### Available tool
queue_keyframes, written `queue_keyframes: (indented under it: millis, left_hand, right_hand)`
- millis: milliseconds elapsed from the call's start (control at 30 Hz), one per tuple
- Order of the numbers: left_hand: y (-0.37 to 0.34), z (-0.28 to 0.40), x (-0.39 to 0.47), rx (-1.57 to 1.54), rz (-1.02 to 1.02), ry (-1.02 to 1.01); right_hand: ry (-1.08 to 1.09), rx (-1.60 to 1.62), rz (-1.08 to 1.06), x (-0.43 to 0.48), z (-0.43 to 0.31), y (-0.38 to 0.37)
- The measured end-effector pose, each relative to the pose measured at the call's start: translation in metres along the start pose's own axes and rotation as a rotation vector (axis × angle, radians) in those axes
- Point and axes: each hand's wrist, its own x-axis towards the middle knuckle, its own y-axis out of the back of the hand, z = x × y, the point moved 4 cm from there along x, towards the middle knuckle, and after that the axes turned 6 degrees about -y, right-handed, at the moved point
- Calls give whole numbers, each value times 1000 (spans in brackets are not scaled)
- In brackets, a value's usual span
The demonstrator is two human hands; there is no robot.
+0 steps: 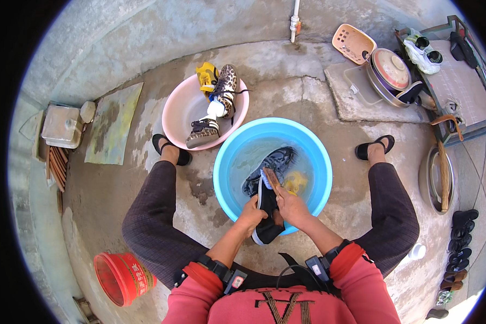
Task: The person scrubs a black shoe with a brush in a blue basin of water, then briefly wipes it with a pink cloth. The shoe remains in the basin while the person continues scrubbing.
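Observation:
My left hand (251, 214) grips the side of a black shoe with a white sole edge (266, 231), holding it over the near rim of a blue plastic basin (222, 162). In my right hand (292, 207) is a wooden-backed scrub brush (272, 178), its pale bristles against the shoe's front end. Cloudy water fills the lower part of the basin. A dark shoe (277, 160) lies in that water, partly hidden by the brush and the held shoe. Beside it a yellow thing (295, 182) shows under the surface, too blurred to name.
A pink basin (172, 105) touching the blue one holds leopard-print shoes (227, 81) and a yellow shoe (207, 77). A red bucket (123, 279) stands at the lower left. Pots (391, 71) and a metal-framed table (459, 81) are at right, above a row of shoes (458, 255).

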Motion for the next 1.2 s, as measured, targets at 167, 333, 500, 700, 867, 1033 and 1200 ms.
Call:
queue_keyframes:
  millis: [167, 333, 500, 700, 867, 1033, 1200]
  left_hand:
    - [7, -4, 8, 63, 5, 79]
    - [6, -11, 10, -5, 30, 81]
    - [15, -29, 18, -106, 91, 85]
    - [-1, -33, 25, 46, 185, -113]
    - [-5, -34, 24, 36, 227, -116]
    - [13, -42, 26, -19, 270, 59]
    - [-3, -37, 26, 23, 109, -73]
  right_hand:
    - [-31, -12, -132, -42, 5, -7]
    - [-67, -120, -51, 11, 15, -13]
    - [99, 71, -107, -14, 10, -17]
    - [94, -149, -111, -18, 18, -6]
    - [149, -78, -33, 12, 1, -12]
    - [108, -86, -192, -46, -5, 6]
    - [55, -237, -123, -19, -7, 0]
